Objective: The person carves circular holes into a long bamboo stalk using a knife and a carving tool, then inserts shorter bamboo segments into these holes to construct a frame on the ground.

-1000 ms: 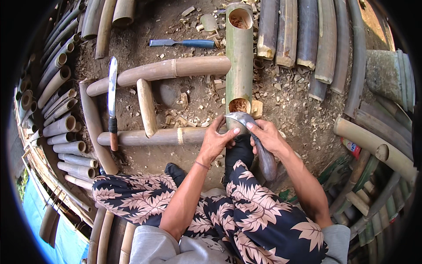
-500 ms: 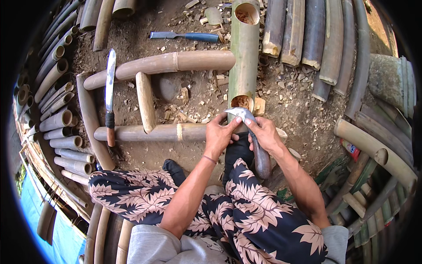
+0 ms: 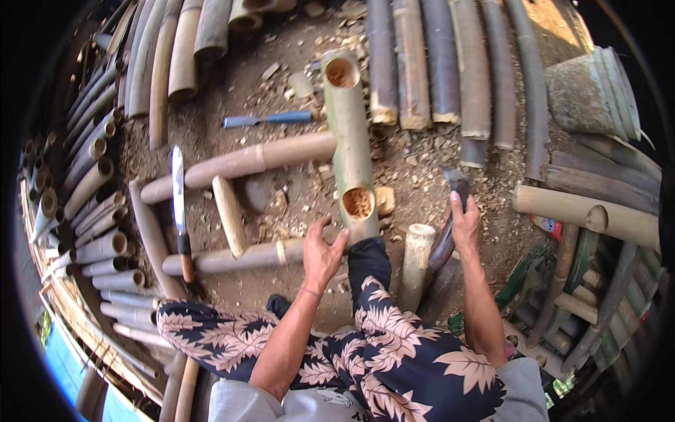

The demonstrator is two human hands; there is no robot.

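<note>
The right hand wraps around the handle of a dark cutting tool, held well to the right of the green bamboo pole, its blade end pointing far. The left hand is spread and holds nothing, its thumb by the pole's near end; whether they touch, I cannot tell.

The pole lies far to near in the middle, its near end at a dark-covered foot. Being round, it could roll if the foot eases off, turning its two openings sideways and spilling the shavings in the near one. The brown rail meeting its left side might be knocked askew too.

With left thumb and foot so near that opening, a blade slipping there could cut either. Swung carelessly, the tool might also clip the pale-topped bamboo piece just left of its handle. On the left, the long knife lies across the rail uncovered, so a jolt could slide it off.
</note>
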